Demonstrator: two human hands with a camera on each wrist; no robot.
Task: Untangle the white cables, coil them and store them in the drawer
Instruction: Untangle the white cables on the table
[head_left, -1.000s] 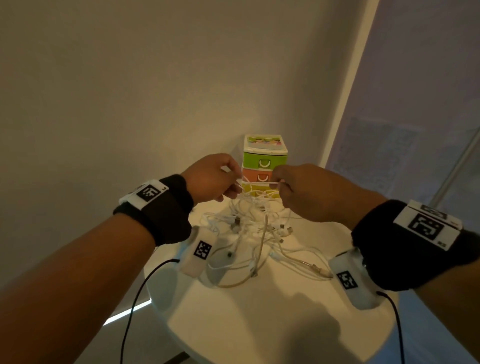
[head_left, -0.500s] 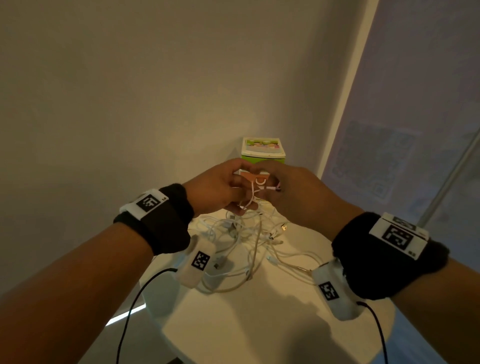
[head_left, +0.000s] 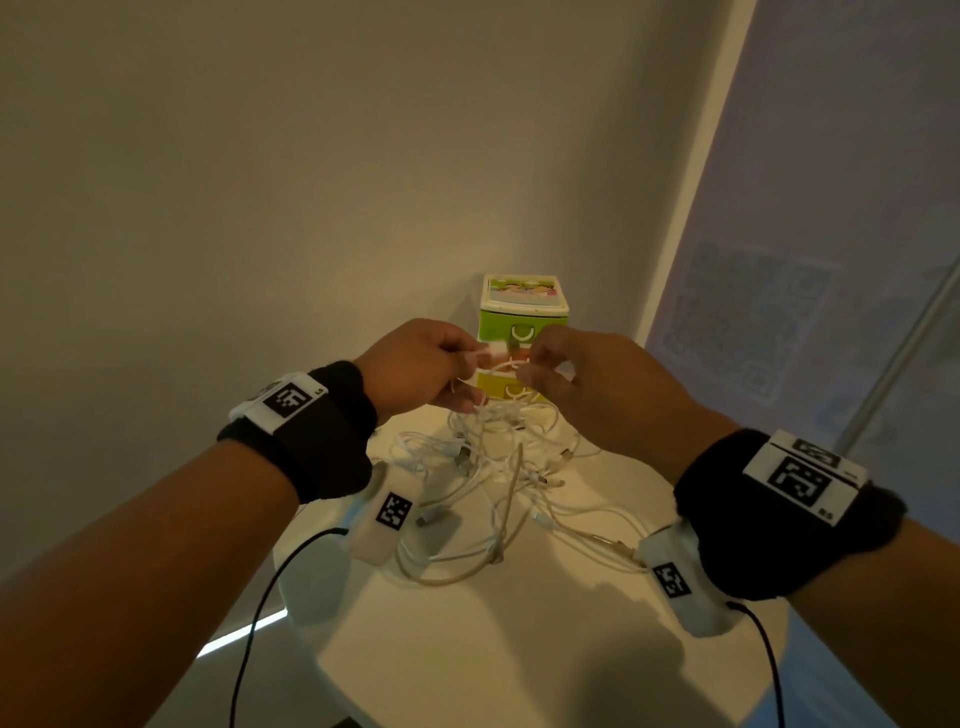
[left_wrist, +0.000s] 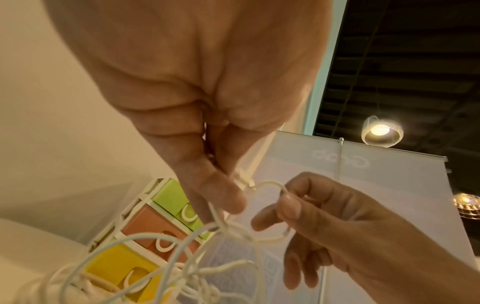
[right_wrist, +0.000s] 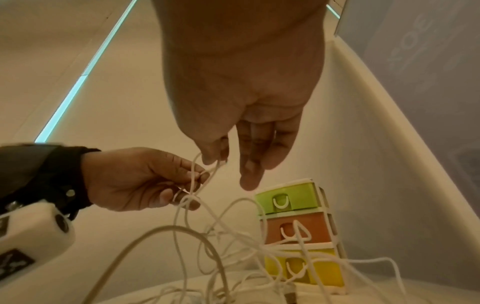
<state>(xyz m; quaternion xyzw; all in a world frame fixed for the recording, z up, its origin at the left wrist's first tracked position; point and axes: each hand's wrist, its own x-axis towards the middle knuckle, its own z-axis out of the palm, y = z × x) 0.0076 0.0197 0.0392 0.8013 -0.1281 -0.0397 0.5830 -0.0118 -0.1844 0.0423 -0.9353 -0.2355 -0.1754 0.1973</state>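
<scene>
A tangle of white cables lies on the round white table, with strands lifted up to both hands. My left hand pinches a white cable end with a plug just above the pile. My right hand pinches a loop of the same cable a few centimetres to the right, its other fingers loosely extended. Behind the hands stands a small drawer unit with green, orange and yellow drawers, all closed. Cable strands hang across its front.
The table stands in a corner, with a beige wall at the left and a grey banner at the right. Black wires run down from the wrist cameras past the table edge.
Both hands were pressed together half a second ago; now they have drawn slightly apart, and a short cable loop spans the gap. The view has shifted slightly.
</scene>
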